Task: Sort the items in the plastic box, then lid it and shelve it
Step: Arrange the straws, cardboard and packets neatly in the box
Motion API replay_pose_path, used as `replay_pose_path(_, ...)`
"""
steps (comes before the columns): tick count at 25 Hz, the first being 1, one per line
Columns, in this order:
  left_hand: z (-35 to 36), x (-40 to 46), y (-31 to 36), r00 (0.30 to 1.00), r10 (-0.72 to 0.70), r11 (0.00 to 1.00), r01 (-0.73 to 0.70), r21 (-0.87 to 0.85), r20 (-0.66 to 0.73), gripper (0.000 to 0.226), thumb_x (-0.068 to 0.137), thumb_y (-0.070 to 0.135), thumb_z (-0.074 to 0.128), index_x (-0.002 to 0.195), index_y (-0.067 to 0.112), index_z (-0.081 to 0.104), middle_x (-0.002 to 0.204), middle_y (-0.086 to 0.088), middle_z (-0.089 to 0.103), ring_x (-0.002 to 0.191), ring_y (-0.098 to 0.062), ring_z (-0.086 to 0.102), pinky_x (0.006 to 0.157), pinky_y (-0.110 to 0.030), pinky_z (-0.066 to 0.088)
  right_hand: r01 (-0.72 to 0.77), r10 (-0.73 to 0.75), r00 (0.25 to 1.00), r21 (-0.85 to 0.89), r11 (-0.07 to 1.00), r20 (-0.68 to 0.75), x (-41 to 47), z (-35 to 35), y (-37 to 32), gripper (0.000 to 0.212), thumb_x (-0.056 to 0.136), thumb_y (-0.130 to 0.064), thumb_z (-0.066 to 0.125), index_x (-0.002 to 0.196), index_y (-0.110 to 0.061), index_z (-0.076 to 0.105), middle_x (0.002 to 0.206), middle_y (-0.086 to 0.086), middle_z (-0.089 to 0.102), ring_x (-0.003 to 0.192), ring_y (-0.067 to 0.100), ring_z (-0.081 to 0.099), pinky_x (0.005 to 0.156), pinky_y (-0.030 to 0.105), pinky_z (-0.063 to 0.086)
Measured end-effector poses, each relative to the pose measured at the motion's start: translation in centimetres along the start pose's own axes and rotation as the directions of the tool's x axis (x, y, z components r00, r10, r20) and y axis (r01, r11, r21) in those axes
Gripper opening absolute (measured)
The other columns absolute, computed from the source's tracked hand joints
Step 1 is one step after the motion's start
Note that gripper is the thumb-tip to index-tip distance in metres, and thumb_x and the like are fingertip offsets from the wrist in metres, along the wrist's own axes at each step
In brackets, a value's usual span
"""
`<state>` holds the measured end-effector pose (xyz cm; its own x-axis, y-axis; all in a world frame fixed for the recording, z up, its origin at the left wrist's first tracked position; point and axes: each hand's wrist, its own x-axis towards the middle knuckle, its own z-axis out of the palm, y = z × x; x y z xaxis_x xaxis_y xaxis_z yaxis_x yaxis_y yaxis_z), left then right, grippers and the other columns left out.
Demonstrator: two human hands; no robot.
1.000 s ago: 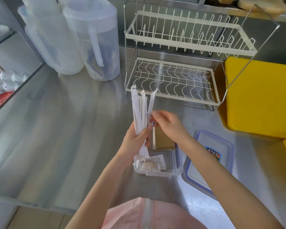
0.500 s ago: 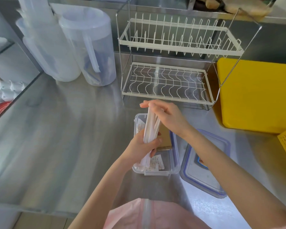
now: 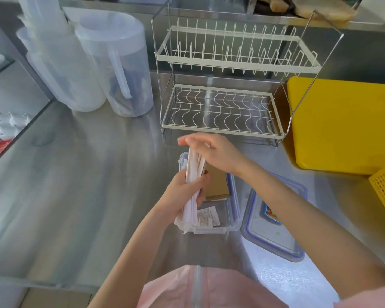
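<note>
plastic box (image 3: 230,227) under hands | left hand (image 3: 182,194) clamps straw bundle (image 3: 192,185) | right hand (image 3: 211,150) flat on top

My left hand (image 3: 182,192) grips a bundle of white paper-wrapped sticks (image 3: 192,174), standing them nearly upright with their lower ends down in the clear plastic box (image 3: 232,221). My right hand (image 3: 211,150) lies flat across their tops. Inside the box lie a brown card (image 3: 217,185) and small printed packets (image 3: 208,217). The blue-rimmed lid (image 3: 273,236) rests just right of the box, on the steel counter (image 3: 87,185).
</note>
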<state>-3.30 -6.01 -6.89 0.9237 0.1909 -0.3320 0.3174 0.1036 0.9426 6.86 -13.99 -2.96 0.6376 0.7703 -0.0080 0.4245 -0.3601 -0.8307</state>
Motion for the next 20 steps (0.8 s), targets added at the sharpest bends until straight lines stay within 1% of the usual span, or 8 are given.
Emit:
replay_pose_path(2,-1.1,0.1,-0.3,0.995,0.008,1.0,-0.006,0.017,-0.103,0.026,0.088,0.021,0.057,0.066,0.018,0.045,0.035,0.006,0.046,0.036,-0.011,0.039,0.048,-0.022,0.039,-0.023,0.041,0.988,0.119,0.993,-0.149,0.6,-0.4,0.1,0.033,0.099,-0.023,0.038,0.12,-0.011,0.061,0.12,0.002,0.065,0.113,0.013,0.057,0.102,0.028,0.042)
replay_pose_path(4,-2.2,0.2,-0.7,0.979,0.007,0.999,0.002,0.044,-0.203,0.027,0.087,0.024,0.058,0.064,0.018,0.045,0.035,0.006,0.045,0.035,-0.01,0.038,0.051,-0.024,0.039,-0.103,0.099,0.977,-0.013,0.995,-0.189,1.1,-0.6,1.0,0.031,0.098,-0.019,0.041,0.119,-0.008,0.061,0.119,0.005,0.066,0.112,0.018,0.059,0.1,0.028,0.044)
replay_pose_path(7,-3.5,0.3,-1.5,0.956,-0.037,0.999,0.036,-0.009,-0.292,0.026,0.086,0.025,0.059,0.065,0.017,0.045,0.037,0.008,0.044,0.037,-0.011,0.038,0.053,-0.028,0.037,-0.2,0.257,0.963,-0.425,0.883,0.08,2.1,1.1,2.3,0.027,0.093,-0.016,0.046,0.111,-0.005,0.063,0.115,0.013,0.067,0.11,0.029,0.06,0.093,0.034,0.046)
replay_pose_path(9,-3.8,0.3,-2.1,0.941,-0.06,0.998,0.062,-0.006,-0.334,0.026,0.086,0.025,0.059,0.065,0.018,0.045,0.037,0.008,0.045,0.038,-0.011,0.04,0.053,-0.027,0.037,-0.181,0.343,0.921,-0.577,0.796,0.184,3.4,2.9,3.2,0.017,0.09,-0.014,0.048,0.086,-0.003,0.061,0.092,0.016,0.064,0.095,0.035,0.06,0.073,0.038,0.047)
replay_pose_path(11,-3.9,0.3,-2.7,0.932,-0.085,0.994,0.103,0.033,-0.352,0.025,0.086,0.023,0.059,0.065,0.018,0.045,0.04,0.006,0.045,0.04,-0.012,0.04,0.05,-0.024,0.038,-0.158,0.392,0.892,-0.658,0.736,0.226,4.4,3.9,3.8,0.015,0.086,-0.008,0.052,0.071,-0.01,0.053,0.09,0.011,0.059,0.087,0.032,0.058,0.06,0.033,0.043)
replay_pose_path(13,-4.0,0.1,-3.6,0.929,-0.12,0.986,0.152,0.065,-0.349,0.022,0.086,0.021,0.058,0.069,0.018,0.046,0.047,0.001,0.046,0.036,-0.008,0.041,0.043,-0.018,0.039,-0.105,0.411,0.873,-0.721,0.685,0.262,5.0,4.7,4.5,0.006,0.085,-0.009,0.057,0.087,-0.013,0.061,0.106,0.009,0.063,0.099,0.03,0.059,0.075,0.034,0.046)
replay_pose_path(15,-4.2,0.0,-4.5,0.93,-0.148,0.978,0.188,0.089,-0.336,0.015,0.086,0.019,0.057,0.074,0.017,0.048,0.051,-0.001,0.046,0.031,-0.003,0.04,0.037,-0.013,0.038,-0.041,0.4,0.875,-0.781,0.623,0.273,5.2,5.4,5.1,0.023,0.087,-0.025,0.059,0.107,-0.014,0.061,0.117,0.008,0.063,0.114,0.027,0.055,0.099,0.037,0.036)
replay_pose_path(20,-4.2,0.6,-6.3,0.937,-0.192,0.961,0.241,0.139,-0.293,0.007,0.084,0.019,0.061,0.085,0.016,0.055,0.053,0.0,0.05,0.034,-0.006,0.043,0.042,-0.015,0.042,0.0,0.401,0.876,-0.832,0.555,0.268,5.7,7.0,6.5,0.026,0.086,-0.033,0.057,0.106,-0.017,0.06,0.113,0.007,0.066,0.112,0.025,0.056,0.101,0.04,0.026)
